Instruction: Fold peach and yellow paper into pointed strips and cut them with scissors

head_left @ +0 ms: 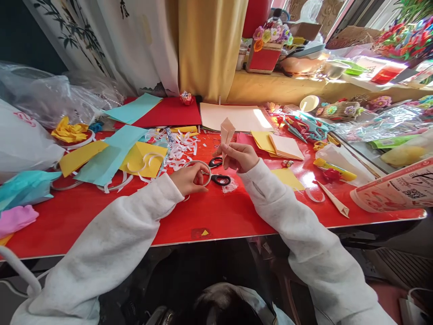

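My left hand [191, 179] is closed on a thin, pale roll of tape [207, 168], its ring standing up around the fingers. In my right hand [241, 155], a folded piece of pale peach paper [228, 128] is pinched between thumb and fingers, its diamond-shaped end pointing up. Black-handled scissors [220, 180] lie on the red table between the two hands, partly hidden by them. Farther right rests a narrow folded paper cone [333, 198] in the same peach colour.
Blue paper [110, 155], yellow sheets and white paper strips [181, 151] cover the left side of the red table [216, 216]. Peach sheets [237, 116] lie at the back. On the right are a yellow glue stick [338, 169] and a large paper cup [392, 187].
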The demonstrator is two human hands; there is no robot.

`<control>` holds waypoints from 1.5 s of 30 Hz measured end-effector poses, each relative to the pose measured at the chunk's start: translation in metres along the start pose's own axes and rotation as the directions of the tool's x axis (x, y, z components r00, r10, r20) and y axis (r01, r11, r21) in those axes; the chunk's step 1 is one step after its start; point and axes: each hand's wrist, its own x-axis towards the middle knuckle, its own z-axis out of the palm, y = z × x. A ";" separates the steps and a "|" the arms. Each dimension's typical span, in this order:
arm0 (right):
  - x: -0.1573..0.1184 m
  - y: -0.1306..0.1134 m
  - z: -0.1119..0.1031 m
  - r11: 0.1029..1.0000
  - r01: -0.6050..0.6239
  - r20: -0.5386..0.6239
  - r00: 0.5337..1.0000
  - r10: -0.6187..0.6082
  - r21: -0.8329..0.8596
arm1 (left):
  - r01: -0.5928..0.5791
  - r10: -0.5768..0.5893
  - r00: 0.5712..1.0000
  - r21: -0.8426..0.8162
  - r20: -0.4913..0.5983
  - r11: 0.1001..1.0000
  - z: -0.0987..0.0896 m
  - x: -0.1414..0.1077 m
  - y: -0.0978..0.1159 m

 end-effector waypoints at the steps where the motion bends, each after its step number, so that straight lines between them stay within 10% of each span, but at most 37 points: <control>1: 0.000 0.000 0.001 1.000 -0.009 -0.001 1.000 0.009 0.006 | -0.023 0.023 1.000 0.006 0.003 1.000 0.002 0.000 -0.001; 7: 0.001 -0.002 -0.001 0.997 -0.032 -0.081 0.996 0.038 0.074 | -0.100 0.105 0.978 0.035 -0.181 0.994 0.002 -0.002 0.006; 13: -0.001 0.001 0.008 0.999 -0.052 0.000 0.999 0.052 -0.005 | -0.222 0.125 0.768 -0.078 -0.628 0.972 0.006 0.001 0.006; 20: 0.000 0.011 0.012 0.994 0.095 0.031 0.995 -0.097 0.045 | -0.209 0.184 0.893 -0.018 -0.410 0.978 -0.003 -0.002 0.008; 26: -0.002 0.001 0.008 0.982 0.132 -0.099 0.988 -0.119 0.137 | -0.159 0.278 0.793 0.256 -0.542 0.954 -0.027 0.000 -0.007; 34: -0.011 0.007 0.024 0.982 -0.047 0.276 0.961 -0.005 0.182 | -0.238 0.147 0.871 -0.140 -0.469 0.961 -0.015 -0.004 0.008; 45: -0.011 0.008 0.029 0.990 -0.024 0.222 0.975 -0.008 0.142 | -0.293 0.091 0.886 -0.395 -0.455 0.871 -0.009 -0.001 0.008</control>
